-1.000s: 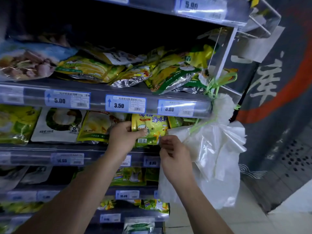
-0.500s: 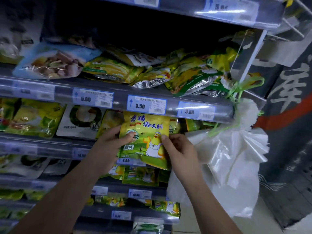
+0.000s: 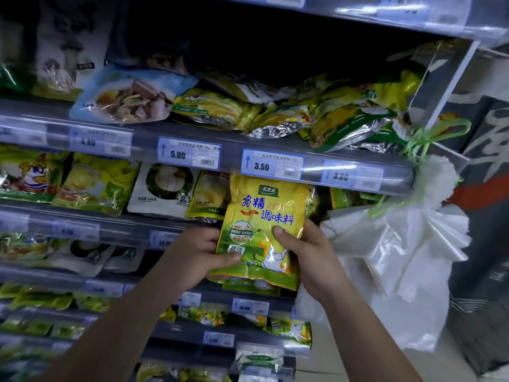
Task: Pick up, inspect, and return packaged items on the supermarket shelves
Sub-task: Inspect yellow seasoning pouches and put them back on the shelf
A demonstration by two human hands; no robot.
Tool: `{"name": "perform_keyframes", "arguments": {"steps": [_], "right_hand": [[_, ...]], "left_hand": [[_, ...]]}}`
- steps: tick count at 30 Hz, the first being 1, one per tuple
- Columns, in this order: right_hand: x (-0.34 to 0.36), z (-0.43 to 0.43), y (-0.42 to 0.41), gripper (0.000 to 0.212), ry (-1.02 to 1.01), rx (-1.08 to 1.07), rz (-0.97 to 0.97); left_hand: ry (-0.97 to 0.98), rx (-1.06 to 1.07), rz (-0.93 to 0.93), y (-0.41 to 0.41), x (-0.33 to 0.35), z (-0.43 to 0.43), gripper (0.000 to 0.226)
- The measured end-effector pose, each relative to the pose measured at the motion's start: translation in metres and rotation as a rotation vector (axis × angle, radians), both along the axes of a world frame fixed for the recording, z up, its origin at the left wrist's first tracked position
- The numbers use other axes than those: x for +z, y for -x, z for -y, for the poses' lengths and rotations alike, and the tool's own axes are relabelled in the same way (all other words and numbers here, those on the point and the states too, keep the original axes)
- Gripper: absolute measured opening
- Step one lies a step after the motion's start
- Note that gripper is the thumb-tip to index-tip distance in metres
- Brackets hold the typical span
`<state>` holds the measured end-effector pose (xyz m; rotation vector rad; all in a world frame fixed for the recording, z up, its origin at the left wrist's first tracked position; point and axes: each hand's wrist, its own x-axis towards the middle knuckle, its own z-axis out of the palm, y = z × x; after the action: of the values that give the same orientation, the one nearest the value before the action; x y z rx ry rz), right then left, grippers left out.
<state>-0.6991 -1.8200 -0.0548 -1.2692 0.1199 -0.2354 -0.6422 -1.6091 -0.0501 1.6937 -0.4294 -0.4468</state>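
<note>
Head view: yellow seasoning pouch is off the shelf, upright in front of its right end, just under the 3.50 price tag. Print faces the camera, likely for reading. Left hand pinches the lower left edge, thumb on front. Right hand grips lower right, thumb pressed on front. Both sit low, leaving the label uncovered. White plastic bags hang at the shelf's right end.

A glossy yellow plastic packet, crinkled silver foil pouches, and thin translucent plastic bags.
</note>
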Motion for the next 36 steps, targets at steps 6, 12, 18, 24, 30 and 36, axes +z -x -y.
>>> {"name": "perform_keyframes", "arguments": {"steps": [6, 12, 18, 24, 30, 36], "right_hand": [[-0.005, -0.005, 0.007, 0.035, 0.022, 0.026, -0.007], [-0.002, -0.007, 0.021, 0.036, -0.023, 0.147, -0.060], [0.001, -0.020, 0.027, 0.033, -0.013, 0.175, -0.076], [0.004, -0.021, 0.025, 0.018, 0.056, 0.052, 0.006], [0.002, -0.020, 0.024, 0.023, -0.070, 0.142, 0.015], [-0.009, -0.020, 0.021, 0.018, 0.073, 0.054, -0.016]], "left_hand": [[-0.079, -0.036, -0.020, 0.006, -0.002, -0.010, 0.033], [-0.117, 0.067, 0.099, 0.011, 0.017, -0.017, 0.022], [0.186, 0.208, 0.094, 0.026, 0.005, -0.003, 0.032], [0.183, 0.238, 0.167, 0.032, 0.002, -0.005, 0.020], [0.371, 0.068, -0.212, 0.023, -0.002, -0.021, 0.035], [0.122, 0.164, 0.135, 0.022, -0.001, -0.025, 0.016]]}}
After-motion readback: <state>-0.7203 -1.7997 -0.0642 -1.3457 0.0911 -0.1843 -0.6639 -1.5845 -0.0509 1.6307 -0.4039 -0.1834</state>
